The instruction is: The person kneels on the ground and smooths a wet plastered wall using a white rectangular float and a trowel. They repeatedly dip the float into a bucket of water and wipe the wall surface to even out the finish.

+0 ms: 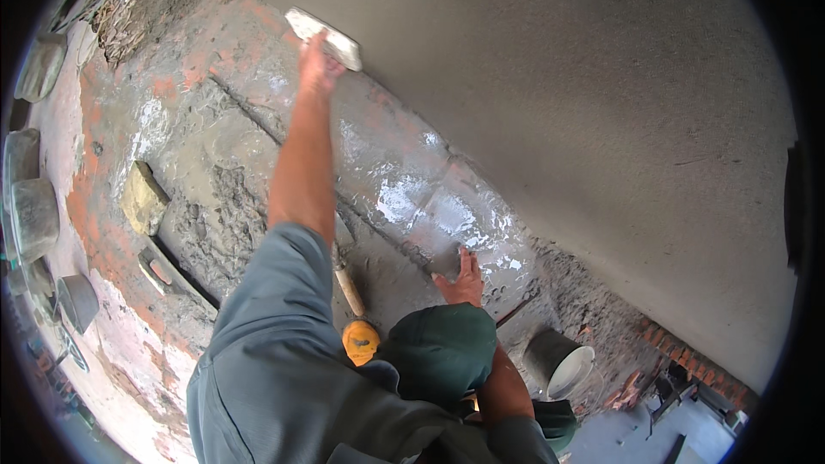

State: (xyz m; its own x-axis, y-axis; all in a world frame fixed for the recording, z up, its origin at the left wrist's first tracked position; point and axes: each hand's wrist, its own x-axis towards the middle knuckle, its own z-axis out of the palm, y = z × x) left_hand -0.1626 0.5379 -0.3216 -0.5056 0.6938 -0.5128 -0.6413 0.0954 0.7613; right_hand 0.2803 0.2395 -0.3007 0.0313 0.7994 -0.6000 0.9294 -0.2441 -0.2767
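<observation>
My left hand (320,64) reaches far forward and is closed on a pale rectangular plastering float (342,47), held at the bottom edge of a grey plastered wall (559,94). Spread fingers show on my right hand (464,279), which is low over the wet, mortar-smeared floor beside my dark green knee (443,352) and appears to rest there. Between my arms lies a trowel with a wooden handle (348,292); its blade is partly hidden by my left arm. An orange-yellow rounded thing (361,342) is just below that handle.
A heap of wet mortar (219,210) lies left of my arm, near a yellowish block (144,198) and another float (156,273). A long thin rod (245,107) crosses the floor. One bucket (554,361) stands at right; several containers (34,219) line the left.
</observation>
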